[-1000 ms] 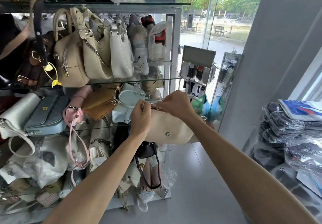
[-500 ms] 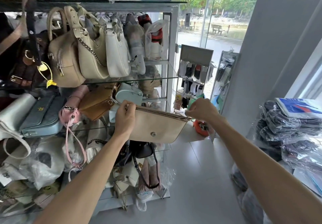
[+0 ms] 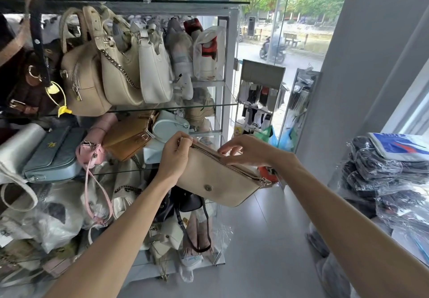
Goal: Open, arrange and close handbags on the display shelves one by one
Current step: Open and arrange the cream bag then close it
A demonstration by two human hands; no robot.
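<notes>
1. The beige handbag point(image 3: 222, 179) is held in the air just in front of the display shelves point(image 3: 228, 65), at the level of the middle glass shelf, tilted so its right end hangs lower. It touches no shelf.
2. The left hand point(image 3: 174, 158) pinches the bag's upper left corner, fingers curled tightly round the end of the zip point(image 3: 227, 165). This probably anchors the bag so that the zip line stays taut.
3. The right hand point(image 3: 246, 151) hovers over the middle of the zip, fingers loosely spread and holding nothing; the fingertips lie at or just above the top edge, and contact cannot be confirmed.
4. The zip pull point(image 3: 264, 180) sits at the far right end, well apart from the right hand. Whether the teeth are parted or joined cannot be told, so open or closed remains a judgement.
5. The snap button point(image 3: 208, 188) on the near face is exposed, which suggests a flap is folded back.
6. Left of the bag stand a tan bag point(image 3: 127, 137) and a pale blue bag point(image 3: 169, 123), marking the likely return slot.
</notes>
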